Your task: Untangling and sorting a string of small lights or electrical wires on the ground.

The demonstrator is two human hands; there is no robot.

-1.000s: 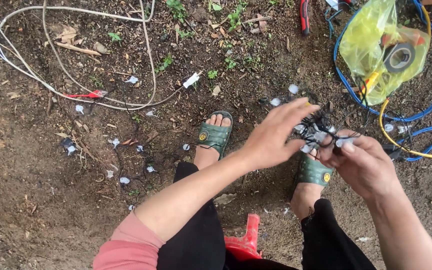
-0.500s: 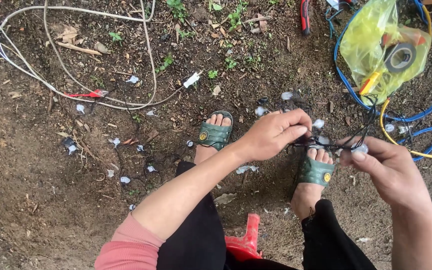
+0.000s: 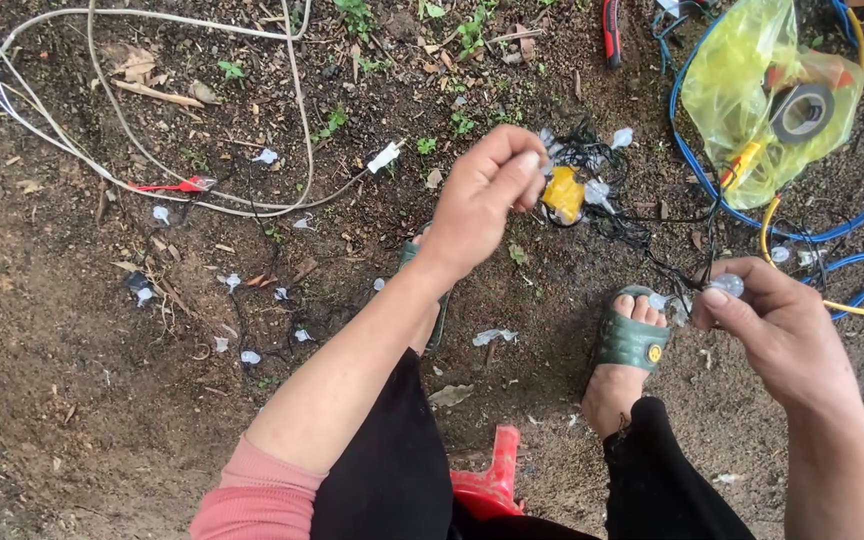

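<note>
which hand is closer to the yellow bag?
Right. The right hand is below the yellow bag, pinching a small clear bulb. The left hand is farther off to the bag's left, fingers closed by the wire tangle.

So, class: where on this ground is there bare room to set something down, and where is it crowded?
Free: the bare soil at lower left, below the white cable. Crowded: around the bundle of black string lights, between the left hand and the yellow bag with blue cables.

Glossy yellow plastic bag (image 3: pixel 742 95); rough, matt soil (image 3: pixel 72 400).
</note>
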